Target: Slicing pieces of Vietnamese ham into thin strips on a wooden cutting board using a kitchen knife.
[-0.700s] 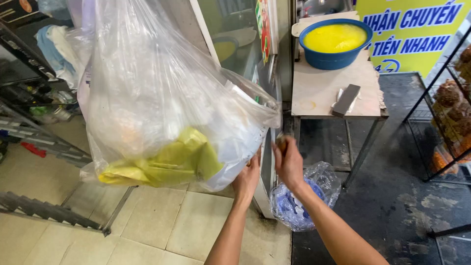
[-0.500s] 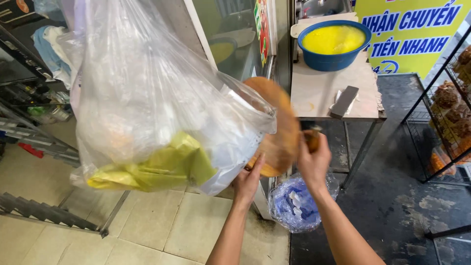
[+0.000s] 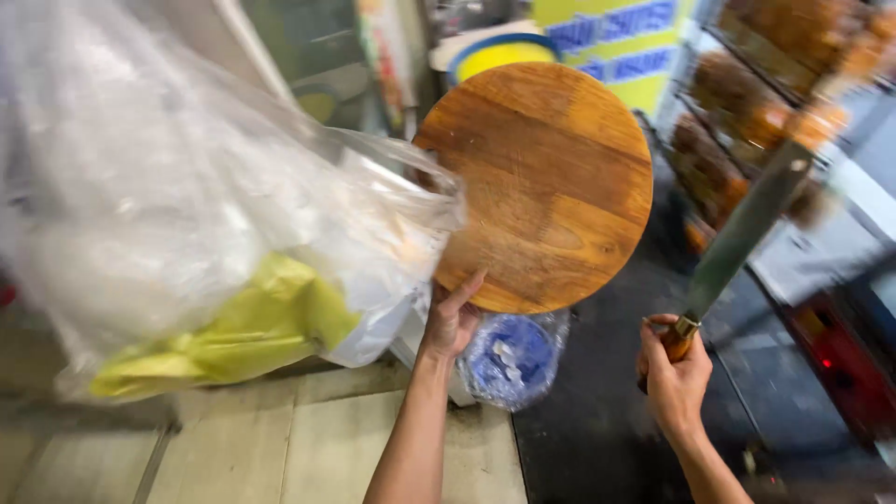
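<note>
The left hand (image 3: pixel 451 322) grips the lower rim of a round wooden cutting board (image 3: pixel 541 187), thumb on the face and fingers curled behind, holding the board upright with its face toward the camera. The right hand (image 3: pixel 674 369) is closed in a fist around the handle of a large knife (image 3: pixel 742 233), whose blade points up and to the right; the blade is blurred.

Change since the earlier pictures: 0.7 s ago both hands were low beside the cabinet and no board was visible. 0.5 s ago the board was emerging edge-on between the hands. It is now fully raised and turned flat, and the right hand has moved clear of the board and carries the knife. Judgement: both tools appear to have been drawn out from the gap by the cabinet and are now free of it.

Edges and open room:
- The board's left rim touches or overlaps a large clear plastic bag (image 3: pixel 187 215) holding yellow-green material.
- Below the board, near the left wrist, lies a small bag with blue contents (image 3: pixel 513 359).
- Above the board sits a blue basin (image 3: pixel 499 56) of yellow liquid.
- To the right, racks of browned food (image 3: pixel 747 103) stand near the knife tip.
- The dark floor (image 3: pixel 588 439) between the two forearms offers the widest open space.
</note>
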